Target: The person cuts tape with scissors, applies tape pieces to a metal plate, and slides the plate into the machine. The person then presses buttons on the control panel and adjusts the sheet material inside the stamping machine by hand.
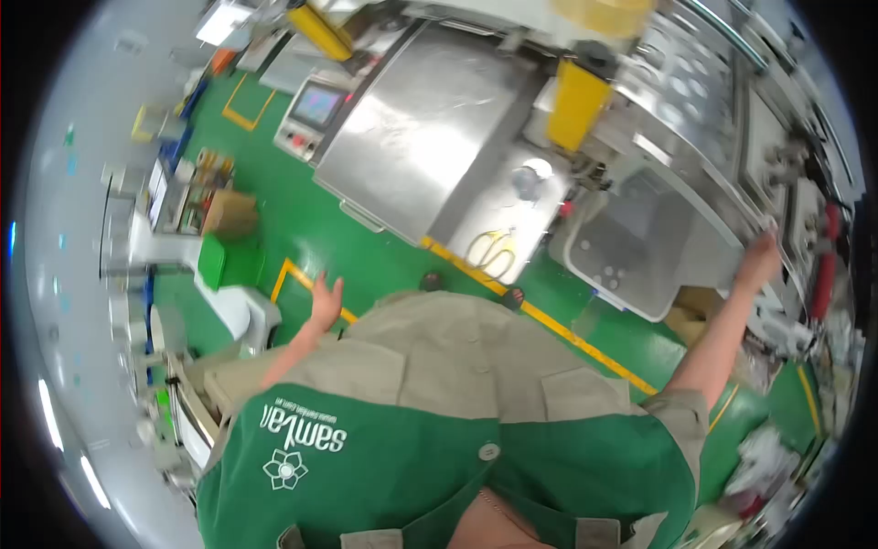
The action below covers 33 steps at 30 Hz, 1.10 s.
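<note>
Closest to my camera is the green and beige shirt (402, 439), filling the bottom of my view. Beyond it, at far right, the right hand (757, 261) reaches the metal frame (732, 188) beside the bin. Its fingers are bunched at the frame's edge by a small pale patch; blur keeps me from telling whether they grip it or only touch.

Just inward, the grey bin (585, 261) has round pale spots low on its inside; I can't make out whether they are discs, holes or reflections. A cardboard box (697, 311) shows partly from behind the bin's near corner. The yellow post (578, 108) stands between the bin and the steel table (412, 119), hiding part of the machinery behind it. Between them too, the pale tray (512, 210) carries yellow-handled scissors (492, 254) at its near end and a round object (528, 183) further up, under glare.

The left hand (326, 304) is in the air over the green floor (302, 220), fingers parted and thumb out, nearest the yellow tape (291, 267). The control panel (314, 110) stands at the table's left side. Further left, the green stool (229, 263) sits just below a brown carton (229, 214). The far edges blur into the black rim of my lens.
</note>
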Each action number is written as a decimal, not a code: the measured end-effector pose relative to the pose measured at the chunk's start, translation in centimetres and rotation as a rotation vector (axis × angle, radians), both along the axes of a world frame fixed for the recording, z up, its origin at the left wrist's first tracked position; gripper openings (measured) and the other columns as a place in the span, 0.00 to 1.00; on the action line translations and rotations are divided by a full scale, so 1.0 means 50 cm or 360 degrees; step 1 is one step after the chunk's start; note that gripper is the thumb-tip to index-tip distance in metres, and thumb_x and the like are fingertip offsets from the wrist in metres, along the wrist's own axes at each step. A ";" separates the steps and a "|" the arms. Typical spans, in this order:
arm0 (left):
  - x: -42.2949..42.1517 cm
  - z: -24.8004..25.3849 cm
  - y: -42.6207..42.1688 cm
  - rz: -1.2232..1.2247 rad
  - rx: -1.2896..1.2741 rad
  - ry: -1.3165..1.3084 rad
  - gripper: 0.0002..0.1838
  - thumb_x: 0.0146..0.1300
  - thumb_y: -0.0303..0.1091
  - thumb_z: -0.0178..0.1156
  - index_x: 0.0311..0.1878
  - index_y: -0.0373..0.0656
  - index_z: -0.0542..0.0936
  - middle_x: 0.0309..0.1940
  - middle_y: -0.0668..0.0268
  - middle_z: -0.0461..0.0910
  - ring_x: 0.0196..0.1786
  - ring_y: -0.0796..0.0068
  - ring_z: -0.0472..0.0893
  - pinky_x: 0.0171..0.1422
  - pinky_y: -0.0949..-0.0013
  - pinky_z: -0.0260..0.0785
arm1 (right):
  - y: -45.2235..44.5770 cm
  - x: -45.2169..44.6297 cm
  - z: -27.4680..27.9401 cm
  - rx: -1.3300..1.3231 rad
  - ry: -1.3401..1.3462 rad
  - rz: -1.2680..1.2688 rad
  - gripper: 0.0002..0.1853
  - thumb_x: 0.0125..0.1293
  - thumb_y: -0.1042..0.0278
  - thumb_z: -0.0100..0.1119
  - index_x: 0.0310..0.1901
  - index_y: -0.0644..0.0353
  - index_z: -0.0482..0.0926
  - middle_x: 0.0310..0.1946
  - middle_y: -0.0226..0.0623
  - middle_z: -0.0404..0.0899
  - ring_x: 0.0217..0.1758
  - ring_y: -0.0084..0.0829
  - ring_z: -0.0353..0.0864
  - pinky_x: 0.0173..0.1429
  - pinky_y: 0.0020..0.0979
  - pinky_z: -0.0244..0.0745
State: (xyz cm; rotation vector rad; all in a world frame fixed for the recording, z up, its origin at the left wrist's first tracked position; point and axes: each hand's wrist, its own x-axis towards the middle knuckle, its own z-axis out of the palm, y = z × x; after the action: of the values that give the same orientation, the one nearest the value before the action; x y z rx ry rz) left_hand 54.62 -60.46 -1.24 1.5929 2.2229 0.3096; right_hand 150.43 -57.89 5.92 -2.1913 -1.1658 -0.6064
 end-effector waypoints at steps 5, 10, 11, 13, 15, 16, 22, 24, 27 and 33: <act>-0.033 0.007 0.039 0.0134 -0.0299 -0.0294 0.30 0.68 0.50 0.60 0.65 0.38 0.72 0.55 0.48 0.81 0.58 0.50 0.80 0.62 0.57 0.73 | -0.106 -0.273 0.040 0.0650 0.0395 -0.0555 0.29 0.73 0.53 0.57 0.66 0.66 0.67 0.48 0.46 0.84 0.50 0.46 0.84 0.53 0.43 0.78; -0.124 -0.068 0.080 -0.0100 -0.0736 -0.0267 0.25 0.66 0.51 0.60 0.58 0.41 0.80 0.54 0.54 0.83 0.58 0.56 0.81 0.63 0.60 0.72 | -0.179 -0.581 -0.005 0.0706 0.0706 -0.0257 0.20 0.71 0.64 0.64 0.59 0.64 0.76 0.42 0.34 0.77 0.45 0.25 0.74 0.54 0.27 0.72; -0.146 -0.080 0.107 -0.0179 -0.0893 -0.0254 0.25 0.66 0.51 0.60 0.56 0.41 0.81 0.53 0.54 0.83 0.58 0.56 0.81 0.63 0.60 0.73 | -0.150 -0.683 0.030 0.0813 0.0927 -0.0195 0.18 0.71 0.67 0.63 0.59 0.64 0.76 0.42 0.31 0.76 0.46 0.24 0.73 0.55 0.26 0.71; -0.234 -0.169 0.153 -0.0259 -0.1025 -0.0330 0.24 0.66 0.53 0.60 0.53 0.42 0.83 0.50 0.53 0.85 0.55 0.57 0.83 0.59 0.59 0.74 | -0.111 -0.813 0.059 0.0814 0.1065 0.0125 0.19 0.71 0.71 0.62 0.61 0.65 0.74 0.44 0.32 0.76 0.47 0.23 0.74 0.57 0.26 0.71; -0.297 -0.205 0.216 -0.0376 -0.1065 -0.0392 0.25 0.67 0.53 0.60 0.55 0.42 0.83 0.49 0.55 0.85 0.48 0.60 0.84 0.55 0.60 0.75 | -0.053 -0.943 0.123 0.0741 0.1066 0.0236 0.20 0.71 0.74 0.60 0.63 0.66 0.71 0.44 0.34 0.78 0.49 0.24 0.76 0.60 0.27 0.71; -0.328 -0.228 0.243 -0.0337 -0.1026 -0.0517 0.25 0.67 0.53 0.60 0.55 0.41 0.83 0.47 0.56 0.86 0.45 0.62 0.85 0.52 0.60 0.76 | -0.027 -0.999 0.154 0.0712 0.1077 0.0344 0.21 0.71 0.75 0.59 0.63 0.66 0.70 0.45 0.36 0.79 0.49 0.24 0.77 0.61 0.28 0.71; -0.477 -0.288 0.390 0.0200 -0.1030 -0.1038 0.20 0.68 0.48 0.58 0.55 0.45 0.80 0.29 0.69 0.78 0.31 0.78 0.77 0.30 0.68 0.71 | 0.054 -1.265 0.278 0.0436 0.0971 0.0612 0.22 0.69 0.79 0.59 0.63 0.64 0.69 0.42 0.37 0.83 0.49 0.25 0.80 0.61 0.29 0.71; -0.519 -0.316 0.415 0.0204 -0.1157 -0.0942 0.20 0.68 0.47 0.59 0.57 0.45 0.79 0.32 0.69 0.79 0.31 0.76 0.78 0.31 0.67 0.72 | 0.060 -1.327 0.299 0.0355 0.1050 0.0601 0.22 0.69 0.79 0.59 0.63 0.64 0.70 0.41 0.36 0.84 0.49 0.25 0.80 0.60 0.29 0.71; -0.513 -0.308 0.448 0.0268 -0.1226 -0.0825 0.23 0.67 0.47 0.60 0.60 0.44 0.78 0.36 0.67 0.80 0.35 0.74 0.80 0.33 0.65 0.74 | 0.052 -1.360 0.285 0.0195 0.0971 0.0546 0.22 0.69 0.77 0.61 0.63 0.62 0.70 0.40 0.37 0.84 0.46 0.27 0.82 0.58 0.29 0.74; -0.480 -0.346 0.507 -0.0351 -0.0631 -0.0690 0.22 0.68 0.42 0.60 0.62 0.42 0.77 0.46 0.59 0.84 0.49 0.58 0.83 0.53 0.57 0.77 | 0.071 -1.346 0.282 0.0107 0.1125 0.0348 0.18 0.69 0.72 0.63 0.59 0.61 0.74 0.40 0.36 0.86 0.45 0.25 0.83 0.57 0.28 0.74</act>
State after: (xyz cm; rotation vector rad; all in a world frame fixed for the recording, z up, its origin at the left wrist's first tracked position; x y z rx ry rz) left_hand 30.65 -35.11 -18.51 1.3807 1.6436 0.1234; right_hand 83.15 -54.34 20.03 -1.9282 -0.9489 0.2168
